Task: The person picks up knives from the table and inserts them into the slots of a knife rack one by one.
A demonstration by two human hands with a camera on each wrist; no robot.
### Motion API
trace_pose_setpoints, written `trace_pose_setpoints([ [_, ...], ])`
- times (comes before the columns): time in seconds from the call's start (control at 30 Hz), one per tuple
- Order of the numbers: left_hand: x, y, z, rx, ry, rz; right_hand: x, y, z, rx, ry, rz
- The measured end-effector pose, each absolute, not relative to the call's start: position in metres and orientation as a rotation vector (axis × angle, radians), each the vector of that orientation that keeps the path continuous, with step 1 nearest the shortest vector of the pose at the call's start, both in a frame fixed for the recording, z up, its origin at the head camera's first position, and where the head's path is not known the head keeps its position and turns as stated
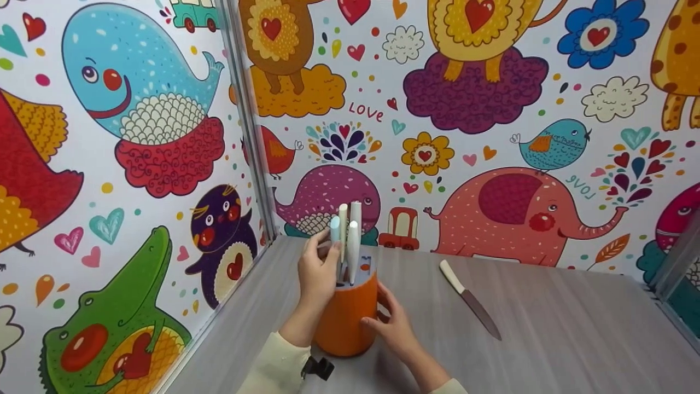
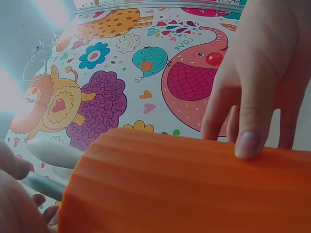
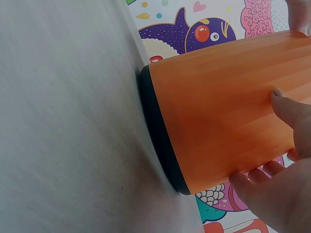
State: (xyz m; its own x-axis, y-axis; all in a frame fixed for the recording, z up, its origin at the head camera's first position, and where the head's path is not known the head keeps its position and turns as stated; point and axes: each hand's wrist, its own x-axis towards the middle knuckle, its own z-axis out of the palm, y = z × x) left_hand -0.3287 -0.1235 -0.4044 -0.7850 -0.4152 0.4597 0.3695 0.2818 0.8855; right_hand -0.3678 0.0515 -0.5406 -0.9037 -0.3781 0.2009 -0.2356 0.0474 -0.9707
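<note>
An orange knife block [image 1: 347, 323] with a dark base stands upright on the table, several pale handles rising from its grey top. My left hand [image 1: 319, 268] is at the block's upper left, thumb and fingers around the light blue handle [image 1: 335, 229] of a knife whose blade is hidden inside. Beside it are a cream handle [image 1: 343, 232] and a whitish handle [image 1: 353, 251]. With curled fingers, my right hand [image 1: 396, 325] grips the block's right side; the right wrist view shows its thumb on the orange wall [image 3: 218, 116].
A knife [image 1: 465, 295] with a cream handle and dark blade lies on the grey table [image 1: 574, 328], right of the block. Walls printed with cartoon animals [image 1: 492, 219] close off the back and left of the table.
</note>
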Motion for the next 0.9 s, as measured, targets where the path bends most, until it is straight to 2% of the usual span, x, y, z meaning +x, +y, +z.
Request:
trace_pose_setpoints([
  [0.3,-0.329,-0.147,-0.447,0.039,-1.794,-1.278,-0.366,0.051,-0.539,-0.623,2.18,-2.001],
  [0.6,-0.342,-0.168,-0.501,-0.116,-1.887,-1.634,-0.377,0.065,-0.544,-0.612,2.24,-2.03],
  [0.9,-0.344,-0.169,-0.514,-0.156,-1.966,-1.718,-0.407,0.117,-0.553,-0.434,2.508,-2.056],
])
